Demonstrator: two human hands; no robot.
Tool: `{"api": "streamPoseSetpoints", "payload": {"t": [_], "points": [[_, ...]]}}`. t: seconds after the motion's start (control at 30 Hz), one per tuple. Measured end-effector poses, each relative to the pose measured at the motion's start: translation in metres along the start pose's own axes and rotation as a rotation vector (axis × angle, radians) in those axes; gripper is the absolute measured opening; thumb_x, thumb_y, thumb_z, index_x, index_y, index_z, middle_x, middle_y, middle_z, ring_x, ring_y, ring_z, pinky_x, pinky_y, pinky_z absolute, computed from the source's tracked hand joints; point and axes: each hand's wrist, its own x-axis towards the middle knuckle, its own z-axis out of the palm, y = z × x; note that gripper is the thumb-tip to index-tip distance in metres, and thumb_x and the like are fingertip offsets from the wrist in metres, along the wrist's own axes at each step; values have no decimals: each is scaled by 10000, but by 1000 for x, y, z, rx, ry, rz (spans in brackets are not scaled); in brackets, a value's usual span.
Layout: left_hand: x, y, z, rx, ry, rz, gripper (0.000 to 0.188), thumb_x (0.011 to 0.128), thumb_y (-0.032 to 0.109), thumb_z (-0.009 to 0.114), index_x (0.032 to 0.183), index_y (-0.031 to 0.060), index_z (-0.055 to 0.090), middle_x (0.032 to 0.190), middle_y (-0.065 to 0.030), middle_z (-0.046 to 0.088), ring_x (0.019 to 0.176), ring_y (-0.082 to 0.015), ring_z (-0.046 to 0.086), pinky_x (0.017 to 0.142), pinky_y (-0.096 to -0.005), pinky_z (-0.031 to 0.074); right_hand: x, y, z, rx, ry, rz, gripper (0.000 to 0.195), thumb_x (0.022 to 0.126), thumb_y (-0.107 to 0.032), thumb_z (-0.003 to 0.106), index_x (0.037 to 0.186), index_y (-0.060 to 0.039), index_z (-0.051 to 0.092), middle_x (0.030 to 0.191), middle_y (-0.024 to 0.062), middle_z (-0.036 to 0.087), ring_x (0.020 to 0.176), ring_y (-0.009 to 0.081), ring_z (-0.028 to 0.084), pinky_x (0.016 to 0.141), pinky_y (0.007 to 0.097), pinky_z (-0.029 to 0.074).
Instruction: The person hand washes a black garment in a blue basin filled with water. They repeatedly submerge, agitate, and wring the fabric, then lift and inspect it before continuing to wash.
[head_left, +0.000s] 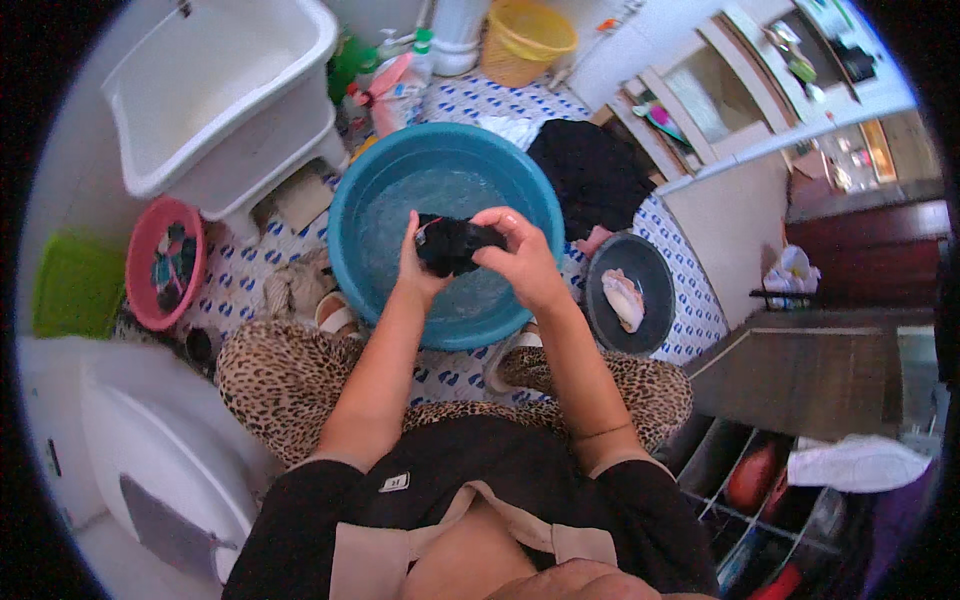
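A bunched piece of black cloth (454, 244) is held between my two hands, above a large blue plastic basin (349, 289). My left hand (420, 262) grips its left end, where a small reddish and pale patch shows. The fingers and thumb of my right hand (517, 251) pinch the right end. Below the cloth, water (457, 191) lies in the basin; its surface looks slightly cloudy. Which garment the cloth is, I cannot tell.
Right of the basin are a heap of black cloth (589, 176) and a dark grey basin (652, 330) holding a pale pink cloth (622, 300). At left stand a pink basin (135, 289) of small items and a white washtub (217, 112). Behind are bottles (421, 52) and a yellow bin (517, 56).
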Motion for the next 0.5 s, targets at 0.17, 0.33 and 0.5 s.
{"api": "streamPoseSetpoints", "payload": {"t": [0.17, 0.33, 0.5], "points": [[9, -15, 17, 1, -42, 122, 337, 910, 267, 475, 1117, 50, 628, 1149, -135, 629, 1058, -318, 600, 952, -471, 477, 12, 11, -46, 102, 95, -150, 491, 760, 42, 680, 1214, -32, 510, 1159, 58, 568, 1096, 179, 536, 984, 317, 403], [-11, -40, 65, -9, 50, 29, 340, 913, 225, 476, 1182, 67, 611, 1186, -132, 617, 1125, -325, 569, 1003, -485, 437, 18, 115, -96, 465, 435, -27, 669, 779, -78, 721, 1365, -54, 398, 1303, 101, 493, 1226, 236, 450, 1034, 369, 357], [-21, -39, 85, 3, 38, 125, 355, 914, 255, 440, 1157, 68, 620, 1207, -146, 611, 1106, -350, 580, 992, -540, 434, -4, 133, -44, 455, 377, 567, 621, 890, -474, 558, 1365, -90, 445, 1372, 74, 478, 1264, 264, 414, 1014, 390, 366]]}}
